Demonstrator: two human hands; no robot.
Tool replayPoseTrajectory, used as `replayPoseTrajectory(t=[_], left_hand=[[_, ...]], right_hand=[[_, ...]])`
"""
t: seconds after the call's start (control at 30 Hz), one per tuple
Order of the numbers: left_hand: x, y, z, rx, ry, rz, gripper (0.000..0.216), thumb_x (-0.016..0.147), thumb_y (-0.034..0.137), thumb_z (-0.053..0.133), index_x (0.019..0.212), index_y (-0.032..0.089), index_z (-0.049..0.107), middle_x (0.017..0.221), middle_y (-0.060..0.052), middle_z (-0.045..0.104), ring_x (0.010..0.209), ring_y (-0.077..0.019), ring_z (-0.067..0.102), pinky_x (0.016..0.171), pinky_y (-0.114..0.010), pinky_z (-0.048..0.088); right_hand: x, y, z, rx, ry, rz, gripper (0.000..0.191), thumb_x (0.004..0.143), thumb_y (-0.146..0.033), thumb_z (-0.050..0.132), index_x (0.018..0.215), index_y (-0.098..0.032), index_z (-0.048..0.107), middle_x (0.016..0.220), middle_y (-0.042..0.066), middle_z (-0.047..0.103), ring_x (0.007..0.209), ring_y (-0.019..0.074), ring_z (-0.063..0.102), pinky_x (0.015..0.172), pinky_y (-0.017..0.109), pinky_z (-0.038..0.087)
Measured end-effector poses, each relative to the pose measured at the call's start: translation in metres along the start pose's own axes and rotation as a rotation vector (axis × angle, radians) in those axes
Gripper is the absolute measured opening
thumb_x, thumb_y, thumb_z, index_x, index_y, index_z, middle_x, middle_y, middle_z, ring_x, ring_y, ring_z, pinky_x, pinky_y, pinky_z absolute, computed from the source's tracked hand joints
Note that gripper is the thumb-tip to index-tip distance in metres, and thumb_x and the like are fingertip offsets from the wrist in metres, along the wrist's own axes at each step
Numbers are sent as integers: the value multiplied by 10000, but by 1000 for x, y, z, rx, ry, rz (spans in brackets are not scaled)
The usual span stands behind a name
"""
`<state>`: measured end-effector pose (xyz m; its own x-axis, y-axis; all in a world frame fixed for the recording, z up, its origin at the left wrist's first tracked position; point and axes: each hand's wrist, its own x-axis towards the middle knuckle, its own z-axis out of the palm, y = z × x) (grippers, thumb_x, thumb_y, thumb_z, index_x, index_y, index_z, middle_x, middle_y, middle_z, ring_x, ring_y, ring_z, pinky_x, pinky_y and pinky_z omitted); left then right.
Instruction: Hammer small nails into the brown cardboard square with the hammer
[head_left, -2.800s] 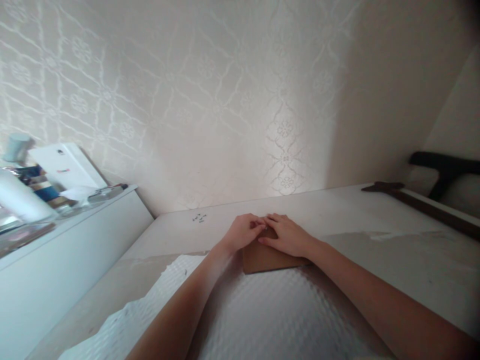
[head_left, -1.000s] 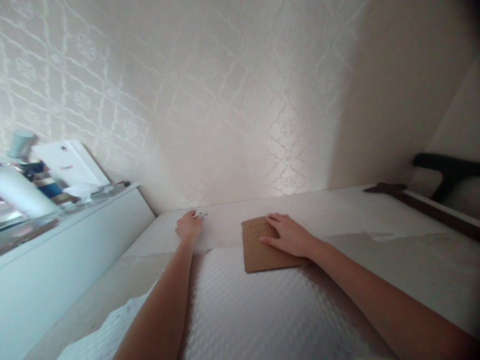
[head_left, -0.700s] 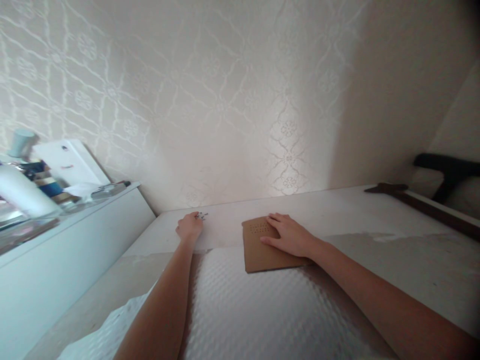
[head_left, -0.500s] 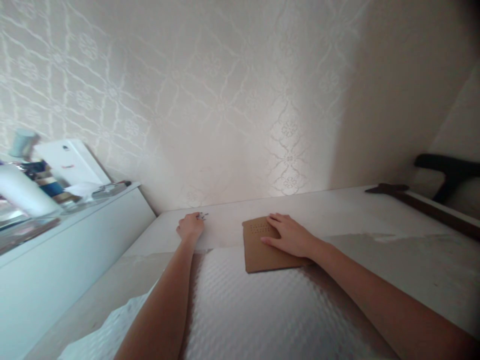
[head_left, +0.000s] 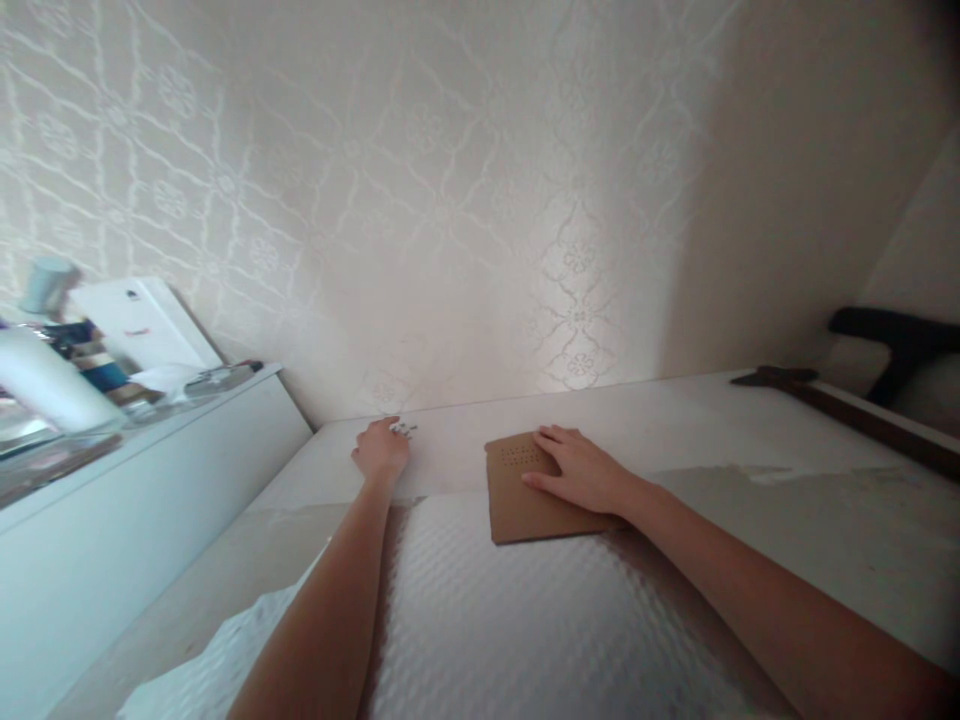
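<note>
A brown piece of cardboard [head_left: 525, 505] with rows of small dark holes near its far left corner lies partly on the white tabletop and partly on bubble wrap. My right hand [head_left: 581, 470] rests flat across its right side, fingers spread and thumb pointing left. Farther left, my left hand [head_left: 380, 450] is at a small cluster of tiny light-and-dark pieces [head_left: 405, 430], too small to name. Its index finger reaches over them, apart from the thumb. The other fingers are curled and partly hidden.
Bubble wrap [head_left: 495, 610] covers the near middle. A white cabinet [head_left: 150, 490] borders the left, with a white box [head_left: 142, 325] and several items on top. A dark brown wooden strip [head_left: 862, 415] and a black T-shaped object [head_left: 892, 340] stand right. Patterned wallpaper [head_left: 450, 200] rises behind.
My left hand's index finger has lifted and stretched slightly farther over the tiny pieces, which look a little shifted. My right hand and the cardboard have stayed in place.
</note>
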<state>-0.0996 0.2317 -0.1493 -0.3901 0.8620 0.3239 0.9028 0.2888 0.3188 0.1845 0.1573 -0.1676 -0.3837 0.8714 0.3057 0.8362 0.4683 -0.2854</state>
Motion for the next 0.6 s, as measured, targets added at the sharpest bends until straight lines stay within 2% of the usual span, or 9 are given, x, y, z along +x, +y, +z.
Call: replayPoseTrajectory(t=[0.1, 0.2, 0.27, 0.33, 0.43, 0.5, 0.6], left_hand=[[-11, 15, -6, -7, 72, 84, 375, 813, 135, 400, 1119, 227, 595, 1201, -84, 563, 1093, -289, 502, 888, -468, 399], [-28, 38, -12, -28, 107, 224, 357, 817, 127, 397, 1091, 222, 606, 1171, -59, 581, 1073, -255, 517, 918, -433, 377], [-45, 55, -15, -45, 61, 329, 336, 822, 132, 400, 1070, 215, 612, 1149, -53, 593, 1054, -232, 529, 934, -411, 366], [-66, 72, -18, -49, -43, 434, 315, 826, 145, 406, 1052, 212, 615, 1145, -57, 595, 1044, -222, 535, 946, -405, 353], [-105, 95, -24, -43, -167, 610, 314, 846, 204, 396, 1091, 202, 592, 1172, -88, 574, 1073, -244, 515, 957, -433, 333], [-133, 109, -28, -36, -210, 703, 336, 867, 308, 376, 1092, 175, 586, 1181, -126, 559, 1094, -282, 495, 965, -476, 311], [-170, 129, -31, -7, -310, 771, 517, 835, 504, 384, 1159, 133, 542, 1264, -187, 482, 1189, -349, 396, 979, -537, 271]], right_hand=[[1, 2, 3, 27, 6, 8, 657, 813, -558, 459, 1235, -58, 513, 1314, 205, 444, 1208, 309, 396, 1011, 430, 292], [3, 8, 5, 52, 68, 51, 553, 867, -439, 406, 1252, -52, 494, 1319, 195, 443, 1229, 266, 384, 1015, 402, 300], [2, 13, 4, 29, 143, 106, 479, 888, -329, 353, 1249, -48, 494, 1306, 189, 461, 1222, 243, 396, 1015, 393, 308], [-4, 20, 1, -37, 208, 143, 442, 882, -250, 328, 1239, -59, 503, 1292, 187, 475, 1207, 246, 414, 1011, 414, 311], [-22, 31, -4, -164, 226, 121, 428, 860, -194, 338, 1228, -61, 510, 1283, 195, 482, 1203, 264, 418, 1018, 438, 292], [-39, 39, -8, -232, 230, 127, 434, 846, -184, 343, 1230, -67, 508, 1292, 192, 474, 1211, 271, 410, 1022, 453, 284], [-65, 51, -14, -317, 225, 131, 437, 837, -185, 336, 1224, -99, 520, 1286, 164, 490, 1198, 266, 426, 1013, 458, 301]])
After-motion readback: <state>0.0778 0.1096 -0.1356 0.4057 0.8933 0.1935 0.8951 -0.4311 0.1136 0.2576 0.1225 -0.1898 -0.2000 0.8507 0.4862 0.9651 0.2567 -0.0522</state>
